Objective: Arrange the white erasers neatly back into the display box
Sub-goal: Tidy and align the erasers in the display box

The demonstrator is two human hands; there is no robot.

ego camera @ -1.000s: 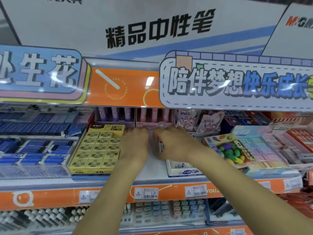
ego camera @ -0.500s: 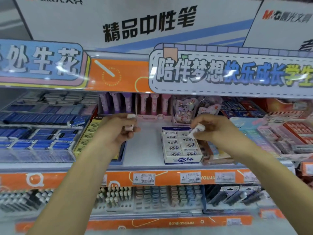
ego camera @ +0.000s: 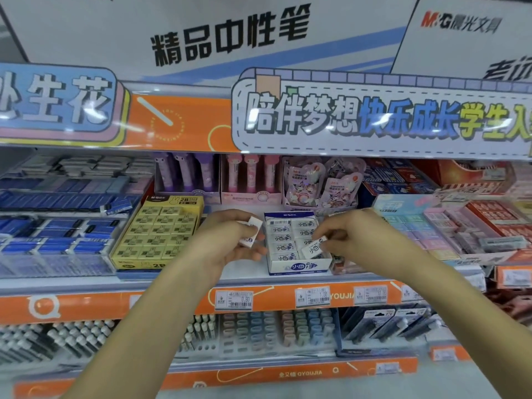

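A white-and-blue display box (ego camera: 299, 267) stands on the middle shelf, filled with rows of white erasers (ego camera: 283, 248). My left hand (ego camera: 230, 240) is just left of the box, shut on a few white erasers (ego camera: 252, 231) held near its fingertips. My right hand (ego camera: 354, 237) is at the box's right side. It pinches one white eraser (ego camera: 313, 248), tilted, over the front right part of the box.
A yellow box of 2B erasers (ego camera: 157, 234) sits to the left, blue eraser trays (ego camera: 57, 226) beyond it. Pastel and pink eraser boxes (ego camera: 431, 226) crowd the right. Pen packs stand behind at the shelf's back (ego camera: 247, 180). An orange price rail (ego camera: 172, 300) edges the shelf.
Both hands pulled back from the rear of the shelf holding erasers. The right hand has lowered its eraser onto the box's front right; the left hand has moved closer to the box.
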